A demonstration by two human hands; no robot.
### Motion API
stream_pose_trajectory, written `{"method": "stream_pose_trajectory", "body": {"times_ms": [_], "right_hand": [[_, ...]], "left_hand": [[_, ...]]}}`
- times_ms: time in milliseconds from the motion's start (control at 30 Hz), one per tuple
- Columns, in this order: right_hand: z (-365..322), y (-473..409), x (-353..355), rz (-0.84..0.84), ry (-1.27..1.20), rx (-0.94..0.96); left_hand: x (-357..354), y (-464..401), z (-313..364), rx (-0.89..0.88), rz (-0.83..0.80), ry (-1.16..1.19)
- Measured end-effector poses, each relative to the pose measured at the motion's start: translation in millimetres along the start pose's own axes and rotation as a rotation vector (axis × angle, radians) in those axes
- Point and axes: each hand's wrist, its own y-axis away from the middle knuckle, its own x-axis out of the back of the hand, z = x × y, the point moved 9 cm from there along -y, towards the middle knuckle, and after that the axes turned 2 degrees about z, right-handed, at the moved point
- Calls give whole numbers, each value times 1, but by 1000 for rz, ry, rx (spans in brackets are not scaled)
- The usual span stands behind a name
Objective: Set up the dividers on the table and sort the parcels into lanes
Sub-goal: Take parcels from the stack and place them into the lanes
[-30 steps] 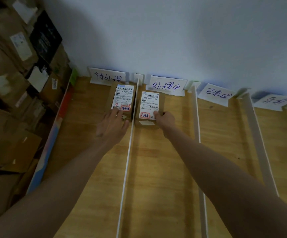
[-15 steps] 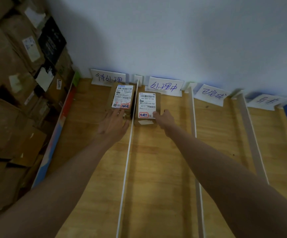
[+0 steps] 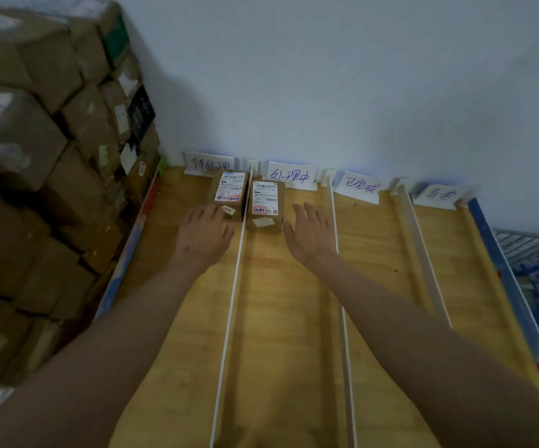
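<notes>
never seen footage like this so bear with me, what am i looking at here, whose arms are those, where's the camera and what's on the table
The camera sits on a person's head, looking forward and down, so the two bare arms are the wearer's own. No robot is involved.

Below is a wooden table against a wall, split into lanes by thin white dividers. Handwritten paper signs stand at the far end, one per lane.

Two small brown parcels with printed labels lie at the far end: the left parcel in the first lane, the right parcel in the second, on either side of one divider.

The left hand lies at the near end of the left parcel; contact is unclear. The right hand is open beside the right parcel. Neither grips anything. Stacked cardboard boxes fill the left side.
</notes>
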Motion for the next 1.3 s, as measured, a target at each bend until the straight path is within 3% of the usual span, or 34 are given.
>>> {"method": "stream_pose_trajectory", "body": {"times_ms": [467, 767, 1033, 1300], "right_hand": [[-78, 185, 86, 69, 5, 116], [-173, 245, 100, 58, -50, 245], [-258, 260, 105, 33, -104, 316], [-332, 224, 104, 21, -226, 278]], "left_hand": [[93, 211, -21, 55, 125, -87], [139, 307, -86, 155, 153, -105], [190, 347, -165, 266, 245, -119], [233, 320, -251, 292, 301, -94]]}}
